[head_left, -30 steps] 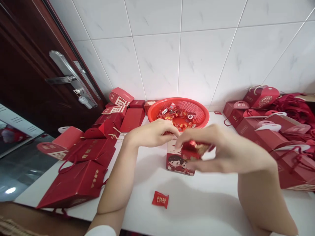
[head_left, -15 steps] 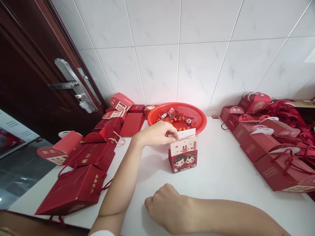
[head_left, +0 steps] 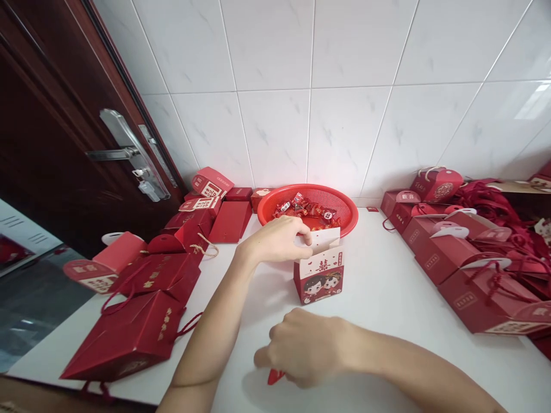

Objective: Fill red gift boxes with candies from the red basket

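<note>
A small red-and-white box (head_left: 322, 281) with two cartoon figures stands upright on the white table, its top flaps raised. My left hand (head_left: 282, 238) is at the box's left top edge, fingers curled by the flaps; whether they pinch the card is unclear. Nearer to me, my right hand (head_left: 303, 347) is closed over a red wrapped piece (head_left: 275, 376) that shows below its fingers. Behind the box, a red plastic basket (head_left: 350, 215) holds several red wrapped candies (head_left: 299, 201).
Red gift boxes and bags (head_left: 133, 332) line the left side of the white table (head_left: 379, 355). More red boxes (head_left: 469, 287) with cords stand along the right. A tiled wall rises behind, and a dark door (head_left: 51, 143) is at the left.
My right hand has risen slightly toward the box, and a red piece now shows under it. My left hand stays by the flaps, its fingers a little less over them. The view has shifted slightly.
</note>
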A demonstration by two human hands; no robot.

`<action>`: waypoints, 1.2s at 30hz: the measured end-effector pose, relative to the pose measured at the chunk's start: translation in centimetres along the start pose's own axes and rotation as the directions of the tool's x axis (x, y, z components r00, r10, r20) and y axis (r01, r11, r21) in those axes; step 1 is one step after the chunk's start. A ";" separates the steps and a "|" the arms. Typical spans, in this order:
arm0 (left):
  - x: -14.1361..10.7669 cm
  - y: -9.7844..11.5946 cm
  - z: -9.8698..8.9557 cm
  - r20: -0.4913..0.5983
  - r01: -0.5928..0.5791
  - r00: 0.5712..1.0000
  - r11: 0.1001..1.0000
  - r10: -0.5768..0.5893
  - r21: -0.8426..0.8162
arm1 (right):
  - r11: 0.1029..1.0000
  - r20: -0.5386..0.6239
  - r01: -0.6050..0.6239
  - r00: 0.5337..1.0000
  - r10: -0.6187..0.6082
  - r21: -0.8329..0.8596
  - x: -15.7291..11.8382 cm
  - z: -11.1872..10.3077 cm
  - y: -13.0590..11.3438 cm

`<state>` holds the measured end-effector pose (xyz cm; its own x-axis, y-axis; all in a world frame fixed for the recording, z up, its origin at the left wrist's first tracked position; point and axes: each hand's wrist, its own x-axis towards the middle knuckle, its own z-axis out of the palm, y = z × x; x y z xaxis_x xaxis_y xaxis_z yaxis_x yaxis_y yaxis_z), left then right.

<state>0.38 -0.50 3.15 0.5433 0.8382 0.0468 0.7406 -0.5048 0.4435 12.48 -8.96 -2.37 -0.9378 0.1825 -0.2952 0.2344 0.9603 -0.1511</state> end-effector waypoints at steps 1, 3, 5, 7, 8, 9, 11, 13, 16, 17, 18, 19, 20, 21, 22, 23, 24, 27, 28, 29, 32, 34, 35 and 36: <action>0.0 -0.1 0.0 -0.004 0.014 1.000 1.000 -0.014 0.000 | 1.000 -0.046 -0.002 0.999 0.003 0.020 -1.2 -0.8 0.7; 0.0 -0.2 0.1 -0.015 0.025 1.000 1.000 -0.025 0.002 | 0.990 -0.208 -0.012 0.977 0.041 0.139 -4.1 -2.5 2.2; 0.1 -0.4 0.2 -0.007 0.016 1.000 1.000 -0.016 0.017 | 0.947 -0.372 -0.041 0.913 0.164 0.318 -7.1 -3.8 3.7; 0.2 -0.4 0.3 -0.001 0.007 1.000 1.000 -0.007 0.028 | 0.901 -0.498 -0.114 0.801 0.332 0.418 -9.4 -4.5 5.1; 0.2 -0.4 0.3 -0.001 0.007 1.000 1.000 -0.007 0.027 | 0.886 -0.548 -0.162 0.733 0.403 0.434 -10.2 -4.6 5.7; 0.2 -0.3 0.3 -0.002 0.010 1.000 1.000 -0.010 0.022 | 0.870 -0.580 -0.210 0.673 0.460 0.446 -10.7 -4.6 6.3; 0.2 -0.2 0.3 0.003 0.023 1.000 1.000 -0.023 0.008 | 0.838 -0.608 -0.281 0.586 0.536 0.468 -10.9 -4.5 7.3; 0.2 -0.1 0.3 0.026 0.022 0.999 1.000 -0.022 0.006 | 0.809 -0.596 -0.303 0.556 0.580 0.504 -10.5 -4.2 8.1; 0.3 -0.1 0.2 0.045 0.022 0.999 1.000 -0.022 -0.004 | 0.788 -0.593 -0.260 0.539 0.597 0.557 -9.9 -4.0 8.9; 0.3 -0.2 0.1 0.048 0.026 0.999 1.000 -0.025 -0.009 | 0.785 -0.605 -0.228 0.528 0.597 0.576 -9.8 -4.0 9.1; 0.3 -0.2 0.1 0.047 0.031 0.998 0.999 -0.031 -0.015 | 0.783 -0.620 -0.191 0.511 0.595 0.593 -9.8 -4.0 9.3; 0.3 -0.2 0.1 0.044 0.036 0.998 0.999 -0.035 -0.021 | 0.779 -0.636 -0.153 0.495 0.593 0.608 -9.8 -4.0 9.4; 0.3 -0.3 0.1 0.043 0.036 0.998 0.999 -0.035 -0.024 | 0.775 -0.649 -0.118 0.477 0.592 0.621 -9.8 -4.1 9.5; 0.3 -0.3 0.1 0.044 0.035 0.998 0.999 -0.034 -0.028 | 0.771 -0.660 -0.088 0.460 0.593 0.631 -9.8 -4.1 9.5; 0.4 -0.3 0.1 0.046 0.034 0.998 0.999 -0.033 -0.032 | 0.766 -0.667 -0.066 0.446 0.596 0.640 -9.7 -4.1 9.6; 0.4 -0.3 0.1 0.048 0.033 0.998 0.999 -0.032 -0.039 | 0.761 -0.671 -0.051 0.436 0.600 0.647 -9.5 -4.1 9.6; 0.4 -0.3 0.1 0.052 0.029 0.998 0.999 -0.027 -0.044 | 0.756 -0.670 -0.044 0.431 0.604 0.653 -9.3 -4.0 9.7; 0.5 -0.3 0.1 0.054 0.003 0.999 0.999 -0.002 -0.034 | 0.756 -0.667 -0.071 0.423 0.613 0.651 -8.5 -3.8 9.8; 0.5 -0.3 0.1 0.050 -0.005 0.999 1.000 0.006 -0.022 | 0.761 -0.669 -0.087 0.420 0.613 0.643 -8.3 -3.7 9.8; 0.5 -0.3 0.1 0.047 -0.008 0.999 1.000 0.009 -0.015 | 0.764 -0.671 -0.102 0.415 0.615 0.637 -8.0 -3.7 9.8; 0.4 -0.2 0.1 0.058 0.013 0.998 0.999 -0.011 -0.029 | 0.739 -0.660 -0.101 0.382 0.647 0.666 -7.7 -3.6 9.7; 0.4 -0.3 0.0 0.074 0.030 0.997 0.998 -0.026 -0.051 | 0.686 -0.634 -0.032 0.350 0.689 0.727 -7.7 -3.7 9.4; 0.5 -0.3 0.0 0.077 0.034 0.997 0.998 -0.030 -0.057 | 0.652 -0.620 0.020 0.332 0.711 0.758 -7.7 -3.8 9.3; 0.5 -0.3 0.0 0.079 0.034 0.996 0.998 -0.029 -0.061 | 0.615 -0.606 0.081 0.314 0.731 0.785 -7.7 -3.8 9.3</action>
<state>0.39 0.07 3.00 0.5512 0.8335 -0.0371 0.7329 -0.4625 0.4989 20.94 -0.67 2.13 -0.2777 0.8873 0.3681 0.2691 0.4397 -0.8569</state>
